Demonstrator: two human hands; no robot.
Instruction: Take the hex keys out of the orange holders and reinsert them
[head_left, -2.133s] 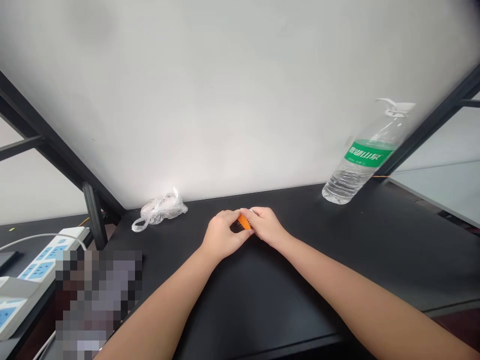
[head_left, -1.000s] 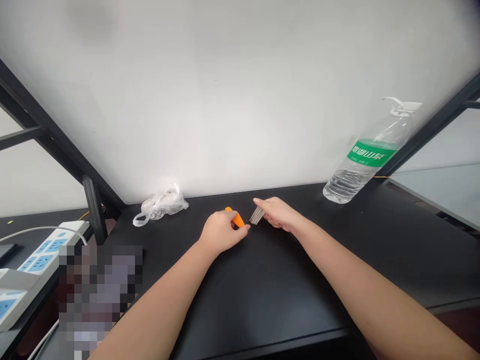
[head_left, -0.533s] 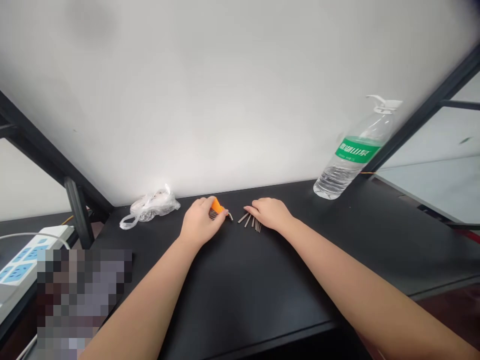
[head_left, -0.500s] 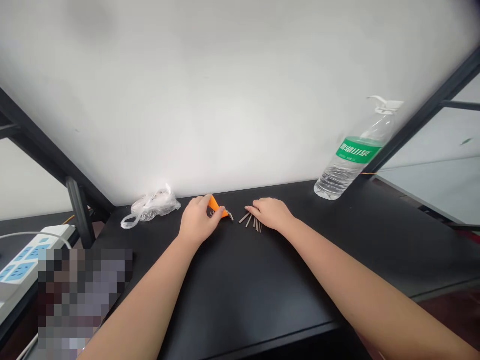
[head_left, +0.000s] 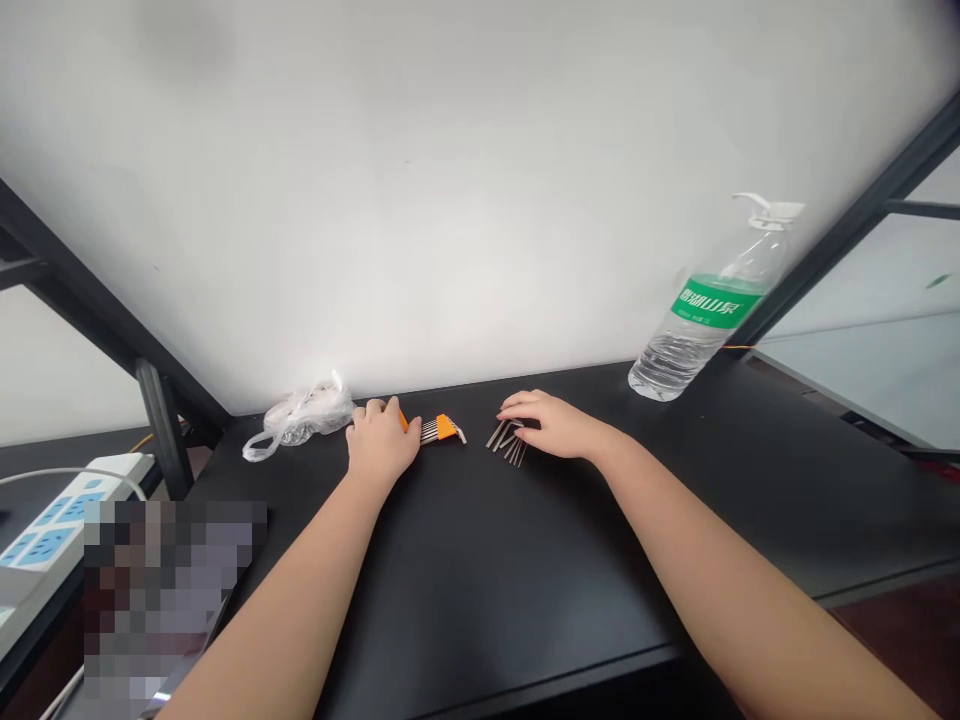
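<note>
On the tabletop (head_left: pixel 495 560), the left hand (head_left: pixel 379 440) lay over one end of the orange hex-key holder (head_left: pixel 445 427); whether it pinched it, I could not tell. Right of the holder, the right hand's (head_left: pixel 551 422) grip was spread over loose, fanned hex keys (head_left: pixel 511 450). A steady holder and light fingertips, squaring the splayed keys without scattering them, seemed best.

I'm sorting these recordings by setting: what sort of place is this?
Probably a desk workspace in an office or similar room, though little of the room shows. The signs are the black tabletop, the power strip to its left and the water bottle standing toward the right.
</note>
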